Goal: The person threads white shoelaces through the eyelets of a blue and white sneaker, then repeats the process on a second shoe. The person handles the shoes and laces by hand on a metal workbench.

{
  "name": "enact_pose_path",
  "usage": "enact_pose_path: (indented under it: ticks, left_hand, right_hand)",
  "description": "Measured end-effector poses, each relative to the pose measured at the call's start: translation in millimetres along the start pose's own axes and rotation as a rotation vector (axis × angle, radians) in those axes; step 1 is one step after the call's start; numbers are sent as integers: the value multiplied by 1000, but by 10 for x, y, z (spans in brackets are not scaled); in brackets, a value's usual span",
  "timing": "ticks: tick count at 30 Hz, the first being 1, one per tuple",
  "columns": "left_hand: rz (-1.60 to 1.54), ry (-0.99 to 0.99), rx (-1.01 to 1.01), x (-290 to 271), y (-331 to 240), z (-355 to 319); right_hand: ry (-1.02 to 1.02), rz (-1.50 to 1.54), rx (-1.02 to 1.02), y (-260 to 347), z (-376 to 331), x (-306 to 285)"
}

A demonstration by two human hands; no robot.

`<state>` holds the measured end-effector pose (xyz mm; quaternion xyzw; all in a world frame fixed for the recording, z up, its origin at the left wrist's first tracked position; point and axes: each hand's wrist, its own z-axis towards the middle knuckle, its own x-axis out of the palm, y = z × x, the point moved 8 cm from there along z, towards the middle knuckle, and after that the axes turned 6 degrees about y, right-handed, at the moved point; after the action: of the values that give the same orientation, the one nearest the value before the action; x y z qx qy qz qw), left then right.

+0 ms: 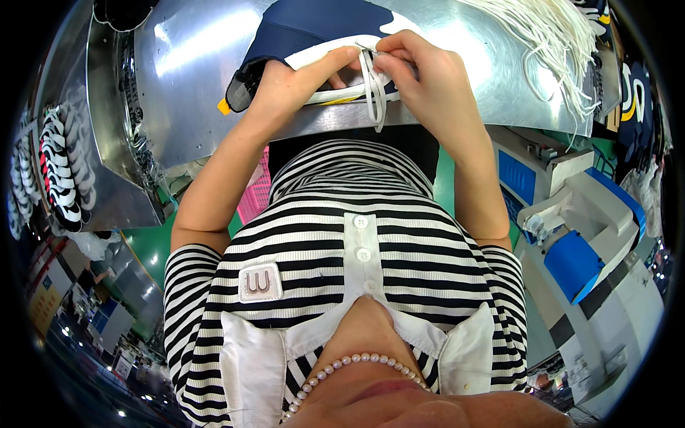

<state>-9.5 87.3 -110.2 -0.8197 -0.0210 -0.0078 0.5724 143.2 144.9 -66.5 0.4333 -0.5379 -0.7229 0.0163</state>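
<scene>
A navy shoe upper with white trim and a yellow tab lies on its side at the near edge of the metal table. My left hand reaches into its opening, thumb on the white edge and fingers partly hidden inside, gripping it. A white shoelace passes through the trim near my left thumb, and its loop hangs over the table edge. My right hand pinches at the lace beside the trim, thumb and forefinger close together. The exact bit between those fingertips is too small to make out.
A bundle of loose white laces spreads over the right of the metal table. Black-and-white shoe parts stand in a row at left. A pink basket sits below the table. At right stands a white-and-blue machine.
</scene>
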Motion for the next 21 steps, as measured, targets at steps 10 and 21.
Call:
enact_pose_path:
  ticks: [10, 21]
  left_hand:
    - [82, 59, 166, 154, 70, -55]
    - [248, 44, -209, -86, 78, 192]
  right_hand:
    - [195, -433, -45, 74, 303, 309]
    - [-91, 327, -3, -356, 357, 209]
